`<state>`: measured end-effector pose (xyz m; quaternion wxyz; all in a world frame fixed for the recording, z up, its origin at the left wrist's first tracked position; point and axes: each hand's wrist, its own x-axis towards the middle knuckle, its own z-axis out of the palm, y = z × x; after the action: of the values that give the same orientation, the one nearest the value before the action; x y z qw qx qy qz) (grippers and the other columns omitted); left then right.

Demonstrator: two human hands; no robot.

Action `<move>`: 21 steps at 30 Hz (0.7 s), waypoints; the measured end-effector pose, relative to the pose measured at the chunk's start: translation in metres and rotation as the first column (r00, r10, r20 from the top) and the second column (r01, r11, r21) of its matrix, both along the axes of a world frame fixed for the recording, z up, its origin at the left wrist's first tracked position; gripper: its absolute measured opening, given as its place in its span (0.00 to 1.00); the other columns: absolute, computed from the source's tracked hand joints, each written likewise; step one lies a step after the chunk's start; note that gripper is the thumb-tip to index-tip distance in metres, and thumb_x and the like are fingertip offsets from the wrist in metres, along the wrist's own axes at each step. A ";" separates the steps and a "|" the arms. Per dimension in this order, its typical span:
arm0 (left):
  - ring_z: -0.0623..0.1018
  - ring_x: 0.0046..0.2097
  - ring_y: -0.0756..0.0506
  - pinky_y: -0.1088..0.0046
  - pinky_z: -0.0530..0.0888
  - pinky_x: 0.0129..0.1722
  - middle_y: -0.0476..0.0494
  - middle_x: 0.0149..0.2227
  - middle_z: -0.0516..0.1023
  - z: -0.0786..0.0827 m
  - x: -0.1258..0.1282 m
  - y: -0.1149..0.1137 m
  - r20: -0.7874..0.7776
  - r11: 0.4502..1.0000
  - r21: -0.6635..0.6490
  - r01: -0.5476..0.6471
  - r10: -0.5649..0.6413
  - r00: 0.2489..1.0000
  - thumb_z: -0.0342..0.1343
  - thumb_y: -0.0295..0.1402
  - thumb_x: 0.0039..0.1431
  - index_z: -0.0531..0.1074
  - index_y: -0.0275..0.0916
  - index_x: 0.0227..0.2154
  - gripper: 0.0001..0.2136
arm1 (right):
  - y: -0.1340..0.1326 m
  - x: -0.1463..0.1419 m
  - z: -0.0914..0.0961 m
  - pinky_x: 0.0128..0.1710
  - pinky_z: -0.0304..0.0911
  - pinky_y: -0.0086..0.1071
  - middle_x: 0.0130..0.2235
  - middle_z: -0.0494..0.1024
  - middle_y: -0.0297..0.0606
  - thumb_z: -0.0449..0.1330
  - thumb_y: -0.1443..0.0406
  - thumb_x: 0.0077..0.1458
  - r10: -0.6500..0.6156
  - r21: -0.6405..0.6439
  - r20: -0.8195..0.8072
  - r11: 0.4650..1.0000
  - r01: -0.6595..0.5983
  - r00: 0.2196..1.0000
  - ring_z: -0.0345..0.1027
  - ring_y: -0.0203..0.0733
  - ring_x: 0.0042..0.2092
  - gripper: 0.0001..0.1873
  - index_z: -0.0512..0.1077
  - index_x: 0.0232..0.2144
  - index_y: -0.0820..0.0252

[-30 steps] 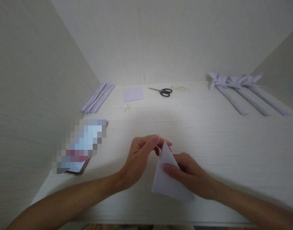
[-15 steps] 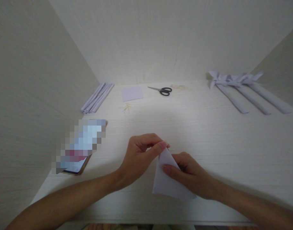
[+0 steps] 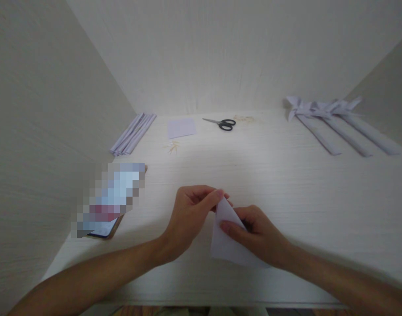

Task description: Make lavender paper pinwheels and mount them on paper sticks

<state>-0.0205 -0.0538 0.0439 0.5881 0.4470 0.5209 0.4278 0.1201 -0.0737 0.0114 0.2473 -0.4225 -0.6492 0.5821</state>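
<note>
Both my hands hold a folded pale lilac paper triangle [image 3: 225,245] just above the near middle of the white table [image 3: 286,184]. My left hand [image 3: 189,215] pinches the triangle's top tip between thumb and forefinger. My right hand [image 3: 256,235] grips the paper's right side, thumb on its face and fingers behind. The paper's lower edge lies close to the table.
A phone [image 3: 110,199] lies at the near left. Further back are a bundle of rolled paper sticks [image 3: 133,134], a lilac paper square [image 3: 181,127], small wooden sticks [image 3: 173,148] and black scissors [image 3: 222,123]. Three finished paper pinwheels [image 3: 332,123] lie at the far right. Walls enclose three sides.
My left fingers closed onto the paper's top tip. Both hands and the paper shifted slightly, with the tip drawn a little lower and my right hand nearer to my left.
</note>
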 end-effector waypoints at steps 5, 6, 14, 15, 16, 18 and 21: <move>0.70 0.23 0.52 0.77 0.67 0.25 0.48 0.20 0.74 -0.005 0.005 0.000 0.024 0.999 -0.022 -0.032 0.033 0.999 0.54 0.32 0.46 0.72 0.34 0.18 0.08 | 0.000 -0.005 -0.001 0.17 0.43 0.24 0.19 0.56 0.29 0.49 0.58 0.51 -0.076 0.043 0.065 0.996 0.073 0.995 0.47 0.28 0.21 0.16 0.62 0.18 0.63; 0.70 0.23 0.52 0.77 0.66 0.24 0.48 0.20 0.73 -0.006 0.006 0.000 0.016 0.999 -0.010 -0.036 0.036 0.999 0.53 0.32 0.47 0.71 0.34 0.18 0.08 | 0.000 -0.007 -0.001 0.17 0.43 0.24 0.18 0.56 0.29 0.49 0.59 0.51 -0.105 0.060 0.081 0.993 0.101 0.991 0.47 0.29 0.21 0.16 0.62 0.18 0.63; 0.62 0.22 0.54 0.79 0.58 0.21 0.54 0.19 0.62 -0.020 0.012 0.007 -0.256 0.945 0.324 -0.051 0.140 0.957 0.46 0.34 0.54 0.64 0.37 0.21 0.09 | 0.007 -0.020 -0.001 0.20 0.45 0.26 0.18 0.59 0.30 0.50 0.62 0.49 -0.247 0.205 0.156 0.955 0.214 0.956 0.50 0.30 0.22 0.14 0.63 0.17 0.64; 0.62 0.23 0.54 0.78 0.58 0.21 0.53 0.19 0.62 -0.022 0.012 0.009 -0.284 0.931 0.361 -0.048 0.159 0.946 0.45 0.33 0.54 0.63 0.38 0.22 0.09 | 0.010 -0.021 -0.001 0.20 0.45 0.26 0.18 0.59 0.30 0.50 0.63 0.49 -0.255 0.220 0.154 0.951 0.219 0.955 0.50 0.30 0.22 0.14 0.63 0.17 0.64; 0.62 0.23 0.53 0.78 0.58 0.22 0.53 0.20 0.62 -0.023 0.012 0.012 -0.305 0.917 0.396 -0.048 0.181 0.935 0.44 0.33 0.55 0.63 0.38 0.22 0.09 | 0.012 -0.022 -0.001 0.20 0.45 0.26 0.18 0.60 0.30 0.50 0.63 0.49 -0.260 0.233 0.152 0.947 0.221 0.953 0.51 0.30 0.22 0.13 0.63 0.17 0.64; 0.62 0.25 0.53 0.77 0.58 0.24 0.52 0.21 0.62 -0.024 0.013 0.018 -0.328 0.875 0.480 -0.062 0.245 0.912 0.43 0.32 0.55 0.62 0.38 0.22 0.09 | 0.017 -0.022 -0.001 0.21 0.46 0.26 0.19 0.60 0.30 0.51 0.63 0.49 -0.266 0.259 0.148 0.940 0.222 0.953 0.51 0.30 0.22 0.13 0.63 0.17 0.64; 0.62 0.25 0.52 0.76 0.58 0.25 0.52 0.22 0.62 -0.022 0.013 0.028 -0.334 0.809 0.582 -0.084 0.332 0.882 0.41 0.32 0.57 0.61 0.38 0.23 0.09 | 0.022 -0.018 0.000 0.20 0.46 0.25 0.18 0.59 0.29 0.51 0.62 0.49 -0.274 0.298 0.140 0.928 0.224 0.951 0.51 0.30 0.22 0.13 0.63 0.17 0.63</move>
<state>-0.0070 -0.0259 0.0217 0.2560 0.6170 0.5360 0.5162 0.1021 -0.0520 0.0111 0.3168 -0.5135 -0.6850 0.4083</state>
